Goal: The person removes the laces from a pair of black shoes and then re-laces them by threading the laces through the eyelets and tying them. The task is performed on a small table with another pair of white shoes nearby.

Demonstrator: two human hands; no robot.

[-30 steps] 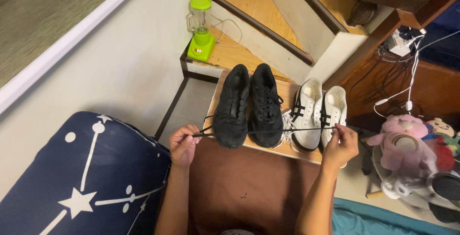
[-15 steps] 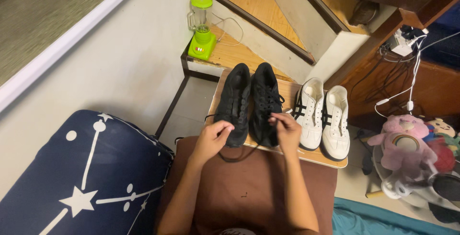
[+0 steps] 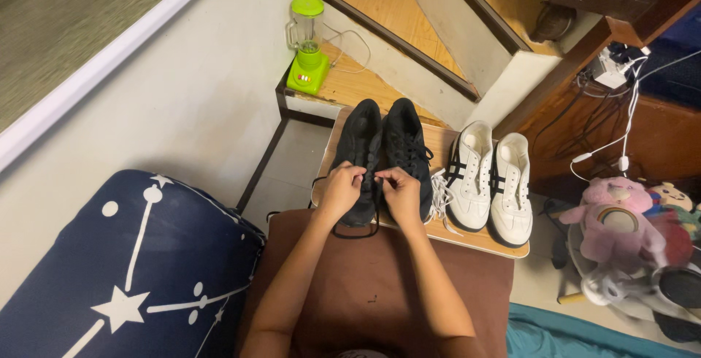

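Here, both hands' fingers (image 3: pixel 363 176) pinch the slack black shoelace (image 3: pixel 355 234).

The person's left hand (image 3: pixel 340 191) and right hand (image 3: pixel 401 191) are bare, with no gloves, rings or watch that can be seen. Both arms are bare too, all the way down to the bottom edge of the view, so no sleeves show. The fingers are short and rounded, and a small bit of light, patterned cloth peeks in at the very bottom between the two arms.
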